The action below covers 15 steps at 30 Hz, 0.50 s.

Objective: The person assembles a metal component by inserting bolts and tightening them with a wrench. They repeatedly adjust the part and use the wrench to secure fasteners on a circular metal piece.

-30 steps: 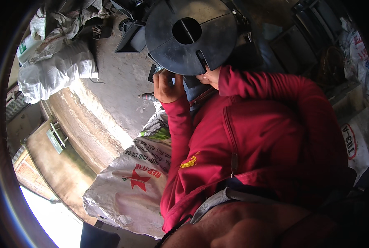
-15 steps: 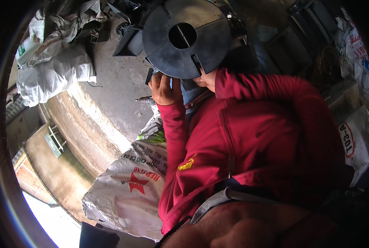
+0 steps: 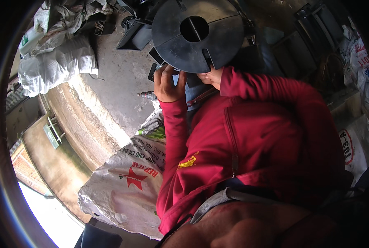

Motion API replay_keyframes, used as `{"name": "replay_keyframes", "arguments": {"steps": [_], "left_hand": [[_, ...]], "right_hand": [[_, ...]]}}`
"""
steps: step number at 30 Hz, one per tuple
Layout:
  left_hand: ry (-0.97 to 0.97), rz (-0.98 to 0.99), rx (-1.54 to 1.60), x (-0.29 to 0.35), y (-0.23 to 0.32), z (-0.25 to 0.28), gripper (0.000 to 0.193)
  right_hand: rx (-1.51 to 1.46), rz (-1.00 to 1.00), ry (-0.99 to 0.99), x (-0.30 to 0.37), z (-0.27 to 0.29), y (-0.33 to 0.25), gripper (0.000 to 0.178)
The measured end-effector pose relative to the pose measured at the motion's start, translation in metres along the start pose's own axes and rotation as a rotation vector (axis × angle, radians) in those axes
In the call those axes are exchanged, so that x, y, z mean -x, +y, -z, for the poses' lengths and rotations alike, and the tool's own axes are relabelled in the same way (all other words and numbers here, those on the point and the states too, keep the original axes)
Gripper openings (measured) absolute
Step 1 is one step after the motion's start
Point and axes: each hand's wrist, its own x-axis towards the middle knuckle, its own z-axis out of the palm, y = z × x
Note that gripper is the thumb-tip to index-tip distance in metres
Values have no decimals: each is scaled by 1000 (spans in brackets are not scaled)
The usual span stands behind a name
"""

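A large round black disc (image 3: 230, 35) with a centre hole, thin seams and a slot in its near edge is in front of me at the top of the view. My right hand (image 3: 211, 78) is closed on the near rim beside the slot, its fingertips hidden beneath the disc. Left of it, my left hand (image 3: 169, 84) is at the rim with bent fingers and thumb pointing up. Its fingertips are close to a small dark part and partly hidden, so whatever they pinch cannot be made out.
A drill-like tool (image 3: 147, 95) lies on the concrete floor (image 3: 110, 66) left of my left hand. Black angular parts (image 3: 137, 35) stand beyond it. White sacks (image 3: 58, 66) are at far left, and a printed sack (image 3: 122, 186) lies by my left arm. Dark frames (image 3: 317, 29) stand at right.
The disc and both hands appear slightly farther right and up in the picture; the surroundings shift too. My left thumb and fingers show a wider gap than before.
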Motion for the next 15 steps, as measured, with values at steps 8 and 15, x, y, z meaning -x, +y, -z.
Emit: {"name": "replay_keyframes", "arguments": {"steps": [8,15], "left_hand": [[-101,-234,-211,-9,-12,6,26],[1,20,-82,6,-10,-7,23]], "right_hand": [[11,13,-27,-2,2,-2,21],[53,0,-41,6,-4,-5,27]]}}
